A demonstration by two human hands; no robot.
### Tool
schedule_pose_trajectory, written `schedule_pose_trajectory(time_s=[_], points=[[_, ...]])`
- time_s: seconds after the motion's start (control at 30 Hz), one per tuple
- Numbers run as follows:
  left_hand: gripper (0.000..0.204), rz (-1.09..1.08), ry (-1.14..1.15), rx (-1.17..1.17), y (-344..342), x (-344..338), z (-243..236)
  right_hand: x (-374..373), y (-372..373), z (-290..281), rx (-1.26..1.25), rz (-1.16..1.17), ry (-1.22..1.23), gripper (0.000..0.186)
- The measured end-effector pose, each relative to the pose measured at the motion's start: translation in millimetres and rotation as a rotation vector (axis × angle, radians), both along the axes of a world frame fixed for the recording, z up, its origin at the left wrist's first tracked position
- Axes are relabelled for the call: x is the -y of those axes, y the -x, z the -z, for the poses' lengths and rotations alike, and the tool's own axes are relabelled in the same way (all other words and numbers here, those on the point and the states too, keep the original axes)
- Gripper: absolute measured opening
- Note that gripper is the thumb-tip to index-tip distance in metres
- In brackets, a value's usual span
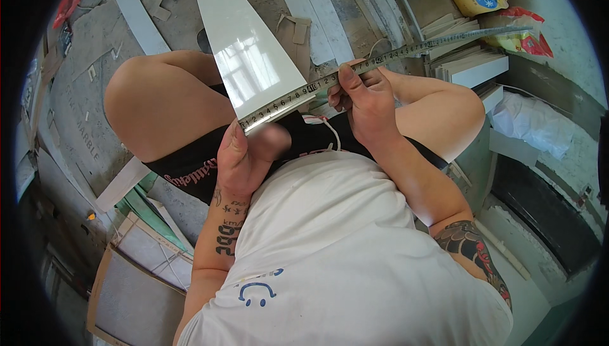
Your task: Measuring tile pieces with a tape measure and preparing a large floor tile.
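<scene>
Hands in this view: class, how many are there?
2: the left hand at the end of the measuring tape, by a corner of the glossy white panel; the right hand gripping the tape farther along. No others show.

Looks like a renovation site or rough workshop here: dusty floor (181, 38), scattered scraps (295, 30), stacked boards (466, 67).
</scene>
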State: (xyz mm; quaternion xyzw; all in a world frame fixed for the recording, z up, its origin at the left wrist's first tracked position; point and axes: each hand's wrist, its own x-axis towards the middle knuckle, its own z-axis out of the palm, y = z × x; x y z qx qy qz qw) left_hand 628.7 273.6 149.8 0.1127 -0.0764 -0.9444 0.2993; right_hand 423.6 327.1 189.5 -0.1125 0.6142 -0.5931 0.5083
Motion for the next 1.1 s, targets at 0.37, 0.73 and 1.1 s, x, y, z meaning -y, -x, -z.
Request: schedule_pose_trajectory(time_s=[0.37,0.73,1.1], points=[[0.046,0.008,0.000,0.036,0.1,-1.9,0.0,-2.8,1.8,2.7,0.011,-0.011,0.026,0.023],[0.047,0.010,-0.003,0.042,0.9,-1.8,-0.5,-5.2,0.4,2.7,0.044,0.015,0.039,0.022],[0.048,0.010,0.000,0.064,1.8,1.4,-1.9,-3.8,6.6,2.7,0.003,-0.045,0.033,0.022]])
